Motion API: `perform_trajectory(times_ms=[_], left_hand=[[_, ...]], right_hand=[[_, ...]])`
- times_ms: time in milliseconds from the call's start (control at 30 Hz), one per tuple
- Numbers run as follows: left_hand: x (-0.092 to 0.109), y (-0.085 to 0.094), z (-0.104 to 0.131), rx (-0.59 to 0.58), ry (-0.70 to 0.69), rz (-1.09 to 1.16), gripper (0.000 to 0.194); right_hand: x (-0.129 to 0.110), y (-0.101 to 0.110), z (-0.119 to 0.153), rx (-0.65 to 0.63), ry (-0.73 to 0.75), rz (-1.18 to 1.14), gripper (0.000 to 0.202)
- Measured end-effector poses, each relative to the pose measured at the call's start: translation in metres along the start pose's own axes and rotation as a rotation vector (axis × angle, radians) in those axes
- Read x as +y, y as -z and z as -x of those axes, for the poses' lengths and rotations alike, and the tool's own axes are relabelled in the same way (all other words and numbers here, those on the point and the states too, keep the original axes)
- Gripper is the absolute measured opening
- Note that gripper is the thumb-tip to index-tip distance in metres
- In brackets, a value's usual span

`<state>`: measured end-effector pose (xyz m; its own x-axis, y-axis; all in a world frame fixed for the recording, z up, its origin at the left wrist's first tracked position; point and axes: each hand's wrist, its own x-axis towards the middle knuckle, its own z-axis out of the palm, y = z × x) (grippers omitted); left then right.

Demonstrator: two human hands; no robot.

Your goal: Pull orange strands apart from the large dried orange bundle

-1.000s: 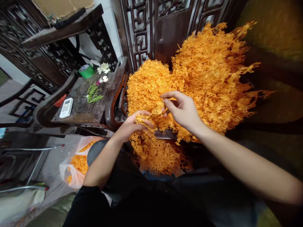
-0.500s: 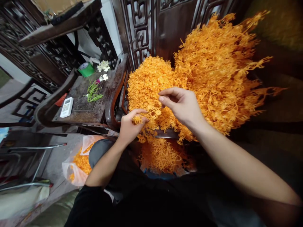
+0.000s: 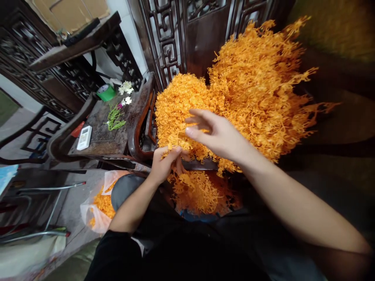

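My left hand (image 3: 162, 167) is closed with thumb and fingers together on an orange flower sprig (image 3: 179, 142). The sprig blends into the flowers behind it, so its outline is hard to make out. To its right, my right hand (image 3: 219, 136) hangs open, thumb and fingers apart, with nothing visible in it. Behind both hands rises a dense heap of small orange flowers (image 3: 183, 93). A larger pile of long-stemmed orange flowers (image 3: 254, 86) spreads out to the right. Below my hands, near my lap, lies a tangle of orange stems (image 3: 199, 193).
On the dark wooden side table (image 3: 102, 130) at the left are green tape (image 3: 106, 93), white flowers (image 3: 125, 88), green stems (image 3: 115, 119) and a white remote control (image 3: 84, 137). A plastic bag (image 3: 102, 224) of orange flowers stands on the floor. Carved wood panels (image 3: 164, 35) rise behind.
My right hand has opened from a near pinch and shifted slightly left. My left hand has moved a little right and down, still holding the sprig. The view has shifted slightly.
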<state>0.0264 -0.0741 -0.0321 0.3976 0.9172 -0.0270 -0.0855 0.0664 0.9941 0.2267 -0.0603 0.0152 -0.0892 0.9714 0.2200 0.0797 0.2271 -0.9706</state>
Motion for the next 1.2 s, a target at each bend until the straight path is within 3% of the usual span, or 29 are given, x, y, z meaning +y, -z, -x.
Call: perform_trajectory(times_ms=[100, 167, 267, 367, 433, 533, 633, 733, 833, 900, 967, 1067, 1133, 1200], left_hand=[[-0.004, -0.004, 0.002, 0.019, -0.03, 0.028, 0.043], [-0.004, -0.006, 0.004, 0.058, -0.035, 0.026, 0.043], [0.0, -0.006, 0.006, 0.119, -0.051, 0.068, 0.042], [0.011, -0.001, 0.006, 0.147, -0.197, 0.193, 0.041], [0.017, 0.004, 0.006, 0.134, -0.266, 0.252, 0.04], [0.014, 0.007, 0.006, 0.075, -0.205, 0.24, 0.04], [0.004, 0.007, 0.005, 0.042, -0.12, 0.215, 0.039], [-0.002, 0.005, 0.002, 0.037, -0.086, 0.224, 0.037], [-0.001, 0.002, 0.0, 0.038, -0.081, 0.249, 0.037], [0.002, -0.002, -0.001, 0.065, -0.085, 0.254, 0.037], [0.005, -0.005, 0.0, 0.085, -0.084, 0.257, 0.038], [0.007, -0.009, 0.003, 0.03, -0.06, 0.294, 0.038], [0.006, -0.009, 0.004, -0.043, -0.019, 0.324, 0.037], [0.005, -0.009, 0.003, -0.109, 0.042, 0.328, 0.035]], right_hand=[[0.006, -0.007, 0.004, -0.218, -0.107, -0.006, 0.032], [0.009, -0.011, 0.006, -0.212, -0.155, -0.034, 0.029], [0.016, -0.003, 0.0, -0.056, -0.123, 0.012, 0.026], [0.029, 0.024, -0.014, 0.216, -0.047, 0.01, 0.025], [0.037, 0.041, -0.021, 0.338, -0.08, -0.119, 0.03], [0.04, 0.044, -0.021, 0.177, -0.201, -0.374, 0.038], [0.036, 0.023, -0.012, -0.047, -0.286, -0.54, 0.027], [0.028, 0.001, -0.003, -0.097, -0.32, -0.596, 0.014], [0.022, -0.009, 0.005, -0.144, -0.25, -0.5, 0.028], [0.022, -0.009, 0.006, -0.122, -0.135, -0.272, 0.037], [0.027, -0.003, 0.001, 0.071, -0.011, -0.092, 0.043], [0.037, 0.014, -0.014, 0.392, 0.065, -0.174, 0.048], [0.042, 0.024, -0.02, 0.353, 0.02, -0.277, 0.047], [0.041, 0.025, -0.018, 0.137, -0.073, -0.311, 0.044]])
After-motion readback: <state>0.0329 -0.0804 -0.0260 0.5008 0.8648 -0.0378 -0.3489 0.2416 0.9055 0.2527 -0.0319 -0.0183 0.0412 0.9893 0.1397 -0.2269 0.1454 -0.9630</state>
